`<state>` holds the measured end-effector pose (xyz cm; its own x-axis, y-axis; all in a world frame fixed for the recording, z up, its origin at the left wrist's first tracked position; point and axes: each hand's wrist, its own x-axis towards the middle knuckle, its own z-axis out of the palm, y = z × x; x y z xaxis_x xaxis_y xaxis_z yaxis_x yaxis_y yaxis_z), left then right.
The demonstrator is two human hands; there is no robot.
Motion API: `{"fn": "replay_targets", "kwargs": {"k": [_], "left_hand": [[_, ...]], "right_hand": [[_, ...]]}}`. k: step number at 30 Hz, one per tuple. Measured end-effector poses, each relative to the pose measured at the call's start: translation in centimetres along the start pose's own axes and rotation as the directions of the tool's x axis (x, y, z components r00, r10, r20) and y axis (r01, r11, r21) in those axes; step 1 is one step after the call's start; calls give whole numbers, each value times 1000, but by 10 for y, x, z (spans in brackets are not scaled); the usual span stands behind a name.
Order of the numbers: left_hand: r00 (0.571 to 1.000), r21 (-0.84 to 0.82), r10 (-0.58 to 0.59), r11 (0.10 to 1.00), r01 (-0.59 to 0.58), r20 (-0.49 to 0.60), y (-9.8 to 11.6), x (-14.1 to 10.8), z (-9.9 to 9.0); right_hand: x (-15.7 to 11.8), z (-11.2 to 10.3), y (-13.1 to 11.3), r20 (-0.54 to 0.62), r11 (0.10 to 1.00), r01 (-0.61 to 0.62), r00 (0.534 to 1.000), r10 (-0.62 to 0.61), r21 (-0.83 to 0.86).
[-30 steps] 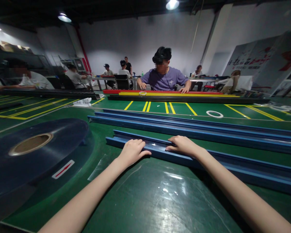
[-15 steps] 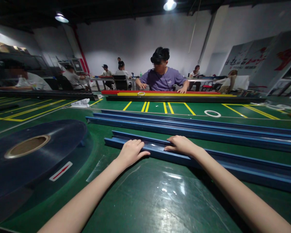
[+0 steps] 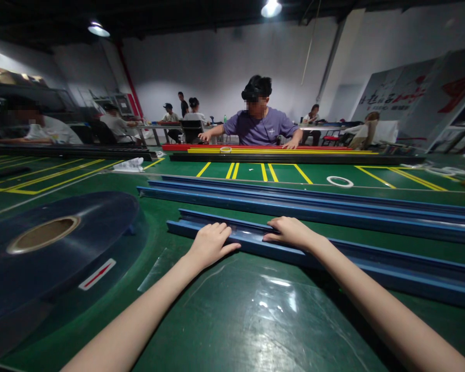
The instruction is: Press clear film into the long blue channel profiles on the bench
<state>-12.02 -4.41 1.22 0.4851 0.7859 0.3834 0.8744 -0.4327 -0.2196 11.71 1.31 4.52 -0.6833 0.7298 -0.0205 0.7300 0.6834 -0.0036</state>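
A long blue U-shaped channel (image 3: 258, 251) lies across the green table in front of me, its open side up. My left hand (image 3: 211, 244) grips its near wall close to the left end, fingers bent over the edge and thumb along the near side. Farther right, my right hand (image 3: 292, 232) is closed over the same channel, with its thumb inside the trough and the other fingers at the far wall, partly hidden. Something clear and shiny glints in the trough between my hands.
More blue channels (image 3: 294, 205) lie just behind. A large roll of clear film (image 3: 112, 219) sits at left, a small clear strip (image 3: 152, 271) beside it. Across the table a person in a purple shirt (image 3: 261, 126) reaches over red and yellow strips (image 3: 279, 150). A white ring (image 3: 340, 182) lies right.
My hands and the blue channel stay almost still. The person across has moved one hand outward to my left. Behind, a person in dark clothing has shifted left.
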Motion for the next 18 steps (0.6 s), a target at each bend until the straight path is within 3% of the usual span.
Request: {"fn": "replay_targets", "kwargs": {"k": [9, 18], "left_hand": [[994, -37, -28, 999, 32, 104, 1, 1, -10], [972, -83, -40, 995, 61, 230, 4, 0, -25]], "right_hand": [[-4, -17, -7, -64, 981, 63, 997, -52, 181], [-10, -27, -31, -6, 988, 109, 994, -109, 110]]}}
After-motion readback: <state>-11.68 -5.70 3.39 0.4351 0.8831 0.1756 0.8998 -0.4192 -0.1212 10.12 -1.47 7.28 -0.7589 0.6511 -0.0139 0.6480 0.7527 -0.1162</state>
